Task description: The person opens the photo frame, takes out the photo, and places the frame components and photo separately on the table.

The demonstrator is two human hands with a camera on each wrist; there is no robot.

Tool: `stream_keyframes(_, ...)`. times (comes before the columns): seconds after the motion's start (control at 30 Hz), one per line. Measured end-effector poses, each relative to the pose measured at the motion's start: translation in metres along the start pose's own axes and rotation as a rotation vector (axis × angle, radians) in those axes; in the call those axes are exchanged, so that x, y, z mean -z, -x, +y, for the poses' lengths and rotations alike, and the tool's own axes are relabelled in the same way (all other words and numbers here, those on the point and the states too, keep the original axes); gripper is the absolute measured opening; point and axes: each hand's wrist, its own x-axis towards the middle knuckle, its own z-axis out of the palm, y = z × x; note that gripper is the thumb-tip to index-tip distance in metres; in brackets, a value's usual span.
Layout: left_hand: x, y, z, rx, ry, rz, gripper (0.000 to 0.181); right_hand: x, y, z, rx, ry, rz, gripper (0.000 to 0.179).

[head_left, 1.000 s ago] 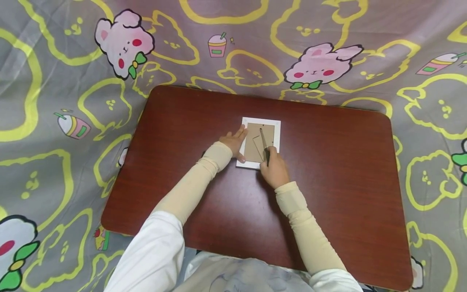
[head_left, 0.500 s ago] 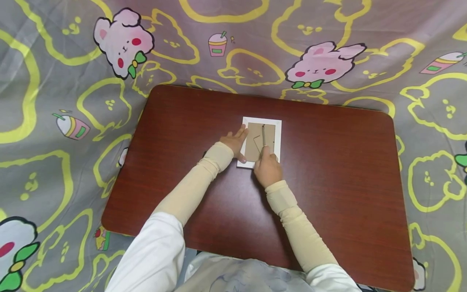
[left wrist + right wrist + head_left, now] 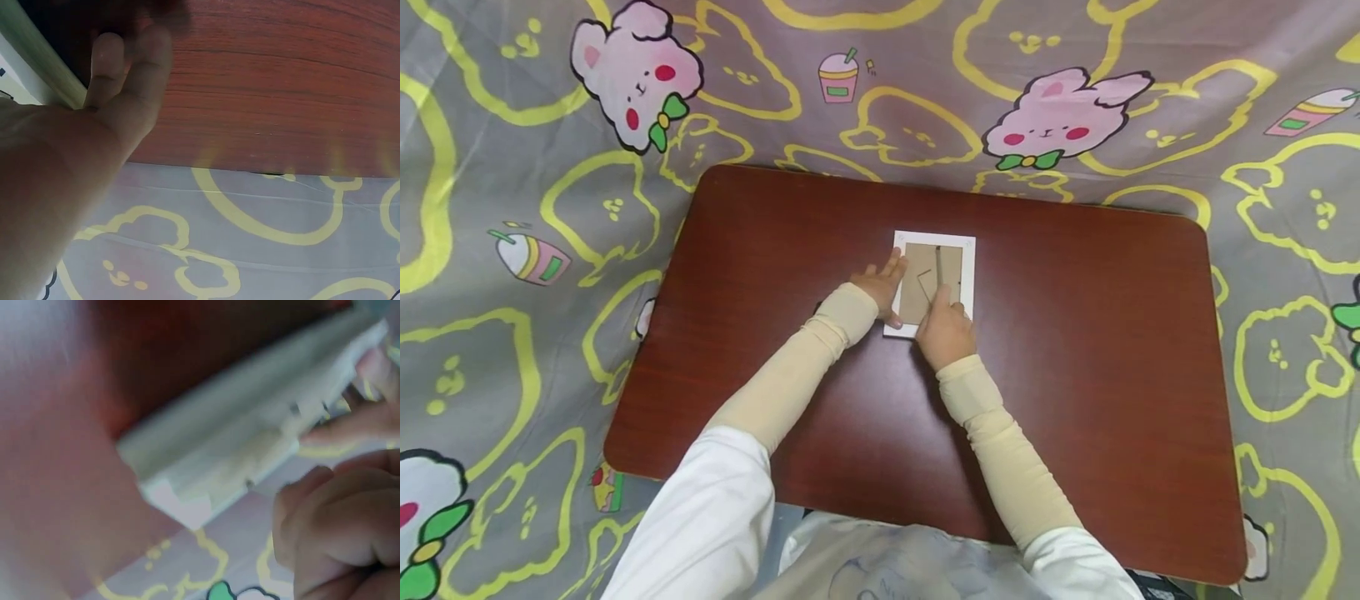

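A white picture frame point(image 3: 967, 275) lies face down mid-table, its brown cardboard back point(image 3: 917, 292) upward. My left hand point(image 3: 883, 286) rests with straight fingers on the frame's left edge; in the left wrist view its fingers point(image 3: 128, 65) lie beside the pale frame edge point(image 3: 44, 62). My right hand point(image 3: 945, 327) sits at the frame's near edge and grips a thin dark tool point(image 3: 937, 265) that points away over the cardboard back. The right wrist view is blurred: curled fingers point(image 3: 331, 519) next to the white frame point(image 3: 250, 437).
The dark red wooden table point(image 3: 1075, 350) has rounded corners and stands on a grey cloth point(image 3: 512, 167) printed with yellow outlines and pink rabbits. The table's edge meets the cloth point(image 3: 250, 237) just beside my left hand.
My right hand has slid left and a little forward along the frame's near edge, and the tool now points straighter across the back. The left hand has stayed on the frame.
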Motion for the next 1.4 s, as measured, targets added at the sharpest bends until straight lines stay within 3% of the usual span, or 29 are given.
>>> stream_keyframes(0.27,0.003,0.002,-0.007,-0.006,0.018,-0.005,0.127,0.049,-0.024,-0.013,0.022,0.011,-0.038,0.017)
stream_keyframes(0.5,0.004,0.003,-0.007,-0.010,0.011,-0.017,0.124,0.084,-0.052,-0.012,-0.001,0.009,-0.128,0.028)
stream_keyframes(0.8,0.003,0.003,-0.006,-0.021,0.025,-0.024,0.125,0.122,-0.092,-0.014,0.057,0.021,-0.235,0.024)
stream_keyframes(1.0,0.001,0.003,-0.006,-0.026,0.018,-0.007,0.125,0.141,-0.117,-0.019,0.055,0.028,-0.308,0.028)
stream_keyframes(1.2,0.002,0.001,-0.003,-0.032,0.018,0.003,0.126,0.154,-0.142,-0.022,0.094,0.056,-0.353,0.015)
stream_keyframes(1.3,0.002,0.001,-0.004,-0.047,0.038,0.001,0.127,0.158,-0.153,-0.026,0.056,0.056,-0.387,0.014)
stream_keyframes(1.4,0.000,0.002,-0.011,-0.024,0.033,-0.018,0.128,0.157,-0.163,-0.037,0.003,0.023,-0.446,0.008)
